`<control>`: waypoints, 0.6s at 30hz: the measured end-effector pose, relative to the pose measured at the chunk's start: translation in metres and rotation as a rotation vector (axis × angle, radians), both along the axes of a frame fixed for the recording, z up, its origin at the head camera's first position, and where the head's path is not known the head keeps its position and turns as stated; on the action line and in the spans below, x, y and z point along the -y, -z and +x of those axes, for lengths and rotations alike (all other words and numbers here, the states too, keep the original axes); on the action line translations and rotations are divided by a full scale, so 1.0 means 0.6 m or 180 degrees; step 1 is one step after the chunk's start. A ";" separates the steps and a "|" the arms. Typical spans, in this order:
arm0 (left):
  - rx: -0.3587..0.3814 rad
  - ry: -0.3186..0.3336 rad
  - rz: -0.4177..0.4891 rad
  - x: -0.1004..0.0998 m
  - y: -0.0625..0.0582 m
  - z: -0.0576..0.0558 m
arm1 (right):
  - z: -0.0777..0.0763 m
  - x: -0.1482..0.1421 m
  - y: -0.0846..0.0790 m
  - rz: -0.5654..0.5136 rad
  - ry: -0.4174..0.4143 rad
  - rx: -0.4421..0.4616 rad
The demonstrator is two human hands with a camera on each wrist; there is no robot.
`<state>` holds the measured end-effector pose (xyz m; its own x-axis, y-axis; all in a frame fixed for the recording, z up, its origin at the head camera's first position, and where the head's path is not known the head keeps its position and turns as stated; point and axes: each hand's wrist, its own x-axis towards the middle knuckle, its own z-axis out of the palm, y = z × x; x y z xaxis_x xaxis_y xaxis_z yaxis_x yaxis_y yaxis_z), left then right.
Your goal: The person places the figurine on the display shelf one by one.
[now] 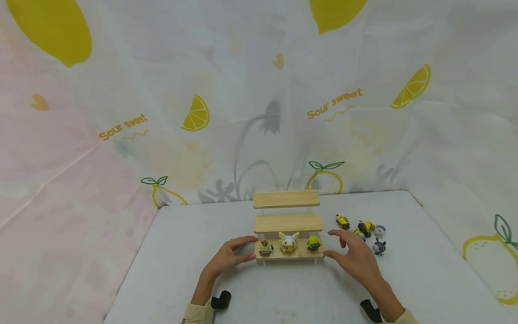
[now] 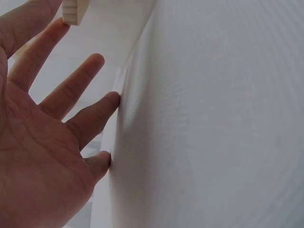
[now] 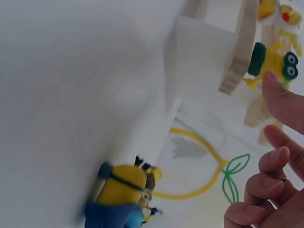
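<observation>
A three-tier wooden shelf (image 1: 288, 222) stands on the table with three small figures on its lowest board. A figure with a brown top (image 1: 265, 247) is at the left, a white-and-yellow eared one (image 1: 288, 243) in the middle, and a yellow-and-green one (image 1: 313, 243) at the right. My left hand (image 1: 226, 258) touches the lowest board's left end with thumb and index finger; the left wrist view shows its fingers spread beside the board end (image 2: 71, 12). At the right end, my right hand (image 1: 358, 258) has its thumb tip by the board's edge, index finger extended, other fingers bent, holding nothing.
Right of the shelf lie several loose figures: a yellow one (image 1: 342, 221), a yellow-and-black one (image 1: 366, 227), a blue-and-yellow one (image 1: 358, 234), a white-and-purple one (image 1: 380, 231) and a dark grey one (image 1: 379, 247). A lemon-print cloth (image 1: 259, 90) hangs behind the white table (image 1: 194, 234).
</observation>
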<state>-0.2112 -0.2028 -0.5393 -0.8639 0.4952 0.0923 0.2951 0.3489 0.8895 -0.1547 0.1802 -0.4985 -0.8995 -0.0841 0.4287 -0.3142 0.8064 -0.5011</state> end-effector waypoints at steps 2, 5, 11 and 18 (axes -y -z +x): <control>0.0015 -0.0005 0.0002 0.000 -0.001 0.000 | 0.001 -0.010 0.000 0.0039 0.0009 0.0084; 0.0028 -0.0001 0.0007 0.000 0.000 0.000 | 0.002 -0.025 -0.003 0.0098 0.0014 0.0235; 0.0035 0.0000 0.0050 -0.005 -0.012 0.006 | 0.000 -0.054 -0.012 0.0328 0.0001 0.0732; -0.0024 -0.0014 0.0031 -0.001 0.003 -0.001 | -0.002 -0.082 -0.025 0.0650 -0.0176 0.1193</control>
